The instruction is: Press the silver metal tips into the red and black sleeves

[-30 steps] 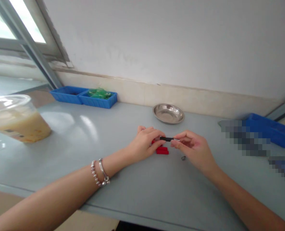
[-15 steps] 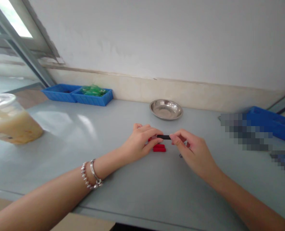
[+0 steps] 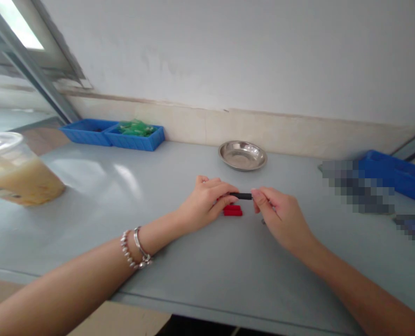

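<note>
My left hand [image 3: 207, 201] and my right hand [image 3: 279, 217] meet over the middle of the grey table [image 3: 179, 261]. Between them is a short black rod [image 3: 241, 196], pinched at its left end by my left fingers and at its right end by my right fingers. Just below the rod a small red block [image 3: 233, 211] lies on the table, close to my left fingertips. A bit of red also shows inside my left hand. A tiny dark piece [image 3: 263, 222] lies by my right hand, mostly hidden. My left wrist wears two bracelets [image 3: 136, 247].
A steel dish [image 3: 242, 155] sits behind my hands near the wall. Two blue trays [image 3: 112, 133] stand at the back left, one with green parts. A plastic cup of beige drink [image 3: 16, 172] is at the far left. More blue trays [image 3: 396, 172] are at the right.
My right fingers have slid inward along the black rod, covering its right end. Both hands stay together at the table's middle; the view has shifted slightly.
</note>
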{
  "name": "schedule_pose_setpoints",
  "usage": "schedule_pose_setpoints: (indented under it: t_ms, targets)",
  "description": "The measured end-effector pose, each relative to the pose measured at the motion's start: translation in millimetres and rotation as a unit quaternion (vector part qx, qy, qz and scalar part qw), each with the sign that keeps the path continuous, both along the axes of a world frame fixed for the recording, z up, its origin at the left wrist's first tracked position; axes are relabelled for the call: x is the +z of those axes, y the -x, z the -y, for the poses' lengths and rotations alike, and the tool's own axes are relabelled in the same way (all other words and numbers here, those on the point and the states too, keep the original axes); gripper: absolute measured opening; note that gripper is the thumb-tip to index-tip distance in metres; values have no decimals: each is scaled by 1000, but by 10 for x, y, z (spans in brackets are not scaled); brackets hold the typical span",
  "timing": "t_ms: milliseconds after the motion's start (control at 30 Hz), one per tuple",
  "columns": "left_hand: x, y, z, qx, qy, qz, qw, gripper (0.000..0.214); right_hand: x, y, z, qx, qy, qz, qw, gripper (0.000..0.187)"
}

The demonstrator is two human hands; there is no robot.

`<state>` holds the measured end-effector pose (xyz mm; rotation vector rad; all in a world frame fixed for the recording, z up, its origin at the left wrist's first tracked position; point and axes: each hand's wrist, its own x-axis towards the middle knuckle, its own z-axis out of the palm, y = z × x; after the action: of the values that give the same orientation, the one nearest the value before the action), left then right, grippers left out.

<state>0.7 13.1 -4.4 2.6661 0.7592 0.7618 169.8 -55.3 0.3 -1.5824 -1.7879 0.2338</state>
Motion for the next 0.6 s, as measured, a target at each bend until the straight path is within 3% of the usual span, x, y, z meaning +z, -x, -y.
schedule_pose_setpoints:
  t_ms: [600]
  targets:
    - [28, 6, -29, -1, -21, 3, 1000, 27, -9, -37, -8, 15, -4, -10, 1000, 39]
